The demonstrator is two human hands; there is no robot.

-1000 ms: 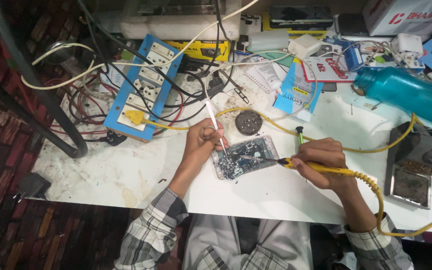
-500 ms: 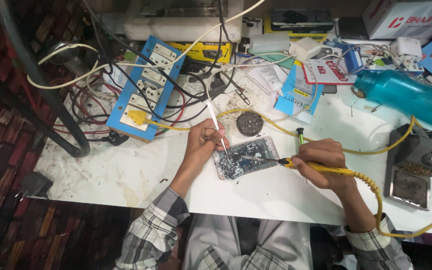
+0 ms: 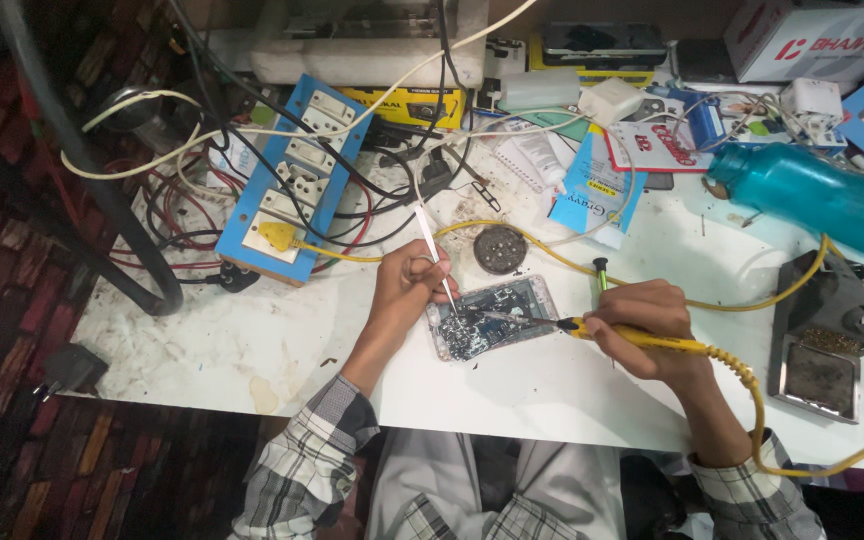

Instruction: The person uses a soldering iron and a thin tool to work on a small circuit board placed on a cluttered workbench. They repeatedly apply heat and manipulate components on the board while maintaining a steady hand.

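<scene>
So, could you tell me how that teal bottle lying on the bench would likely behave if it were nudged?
The teal bottle lies on its side, so it would probably roll. Its smooth round body looks slippery and stiff. The yellow cable beside it might check the roll.

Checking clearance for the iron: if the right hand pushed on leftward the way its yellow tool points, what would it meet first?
The right hand aims its soldering iron at the opened phone; the tip looks already on its board, though depth is unclear.

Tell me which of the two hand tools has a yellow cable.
The soldering iron in the right hand. The white tweezers in the left hand have no cable.
</scene>
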